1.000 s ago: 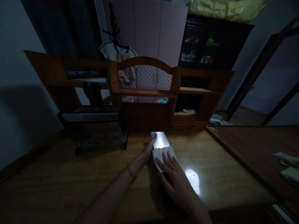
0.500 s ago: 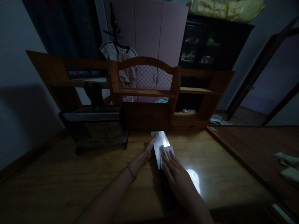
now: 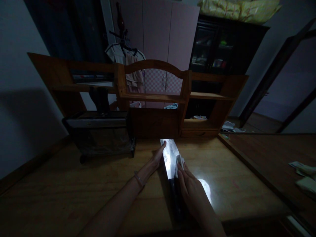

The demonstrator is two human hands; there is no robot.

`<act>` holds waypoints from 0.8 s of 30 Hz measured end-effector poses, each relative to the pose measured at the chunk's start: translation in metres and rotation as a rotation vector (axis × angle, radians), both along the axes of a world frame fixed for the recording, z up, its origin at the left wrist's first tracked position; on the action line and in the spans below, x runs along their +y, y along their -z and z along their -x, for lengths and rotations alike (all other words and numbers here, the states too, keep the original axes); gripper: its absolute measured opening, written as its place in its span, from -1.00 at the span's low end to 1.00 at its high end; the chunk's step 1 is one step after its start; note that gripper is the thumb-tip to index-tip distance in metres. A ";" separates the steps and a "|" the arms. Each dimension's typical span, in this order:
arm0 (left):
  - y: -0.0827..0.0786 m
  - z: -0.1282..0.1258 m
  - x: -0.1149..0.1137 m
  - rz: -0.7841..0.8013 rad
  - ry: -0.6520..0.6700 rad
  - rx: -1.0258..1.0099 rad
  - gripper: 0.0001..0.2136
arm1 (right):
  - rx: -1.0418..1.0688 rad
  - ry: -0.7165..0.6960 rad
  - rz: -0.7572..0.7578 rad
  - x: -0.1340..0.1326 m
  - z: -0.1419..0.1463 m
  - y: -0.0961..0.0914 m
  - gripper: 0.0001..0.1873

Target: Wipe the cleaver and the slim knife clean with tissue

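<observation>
Both forearms reach forward over the tabletop [image 3: 74, 184] and meet at a long shiny panel [image 3: 169, 154] that lies lengthwise away from the person, near the middle of the far half. The left hand [image 3: 158, 158], a thin bracelet [image 3: 138, 179] at its wrist, is stretched out with the fingers laid along the panel's left edge; whether they curl round that edge I cannot tell. The right hand [image 3: 192, 189] lies palm down beside the panel's right edge, its fingertips gripping a bunched white tissue [image 3: 179, 161] and pressing it against the bright surface.

A second ago the tissue was spread wide across the near part of the panel under flat fingers; it is now gathered small at the right edge, and the right hand has slid to the right with it. The lit face of the panel looks narrower than before. The left hand has kept its place.

The panel's far end sits just before the wooden shelf unit [image 3: 153, 121] at the back. A dark box [image 3: 98, 135] stands to the left, well apart from the hands. Bare wood lies open on both sides, up to the tabletop's right edge; pale papers [image 3: 304, 174] lie on the surface beyond it
</observation>
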State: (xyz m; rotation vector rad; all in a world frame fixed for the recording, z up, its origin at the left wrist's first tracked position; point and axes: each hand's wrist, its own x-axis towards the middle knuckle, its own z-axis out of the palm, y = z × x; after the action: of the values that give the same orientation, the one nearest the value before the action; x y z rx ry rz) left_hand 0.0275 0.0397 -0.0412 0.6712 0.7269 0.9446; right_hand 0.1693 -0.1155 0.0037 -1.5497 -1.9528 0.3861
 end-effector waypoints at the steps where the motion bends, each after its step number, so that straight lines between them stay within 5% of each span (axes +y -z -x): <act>1: 0.000 0.000 0.000 -0.014 -0.022 0.005 -0.40 | -0.015 -0.001 0.007 -0.002 0.000 0.000 -0.51; 13: 0.000 -0.001 0.001 -0.081 -0.067 0.097 -0.44 | 0.077 -0.028 0.062 -0.004 -0.003 -0.004 -0.52; 19: -0.002 0.002 -0.005 -0.165 -0.126 0.181 -0.63 | 0.237 -0.062 0.050 -0.002 -0.008 0.000 -0.52; 24: -0.010 0.004 -0.014 -0.219 -0.135 0.161 -0.64 | 0.373 0.057 0.011 -0.001 -0.022 0.007 -0.53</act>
State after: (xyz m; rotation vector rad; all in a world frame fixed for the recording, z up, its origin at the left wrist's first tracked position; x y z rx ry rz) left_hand 0.0239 0.0261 -0.0316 0.9077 0.8258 1.1133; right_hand 0.1913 -0.1168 -0.0028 -1.4187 -1.6183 0.6150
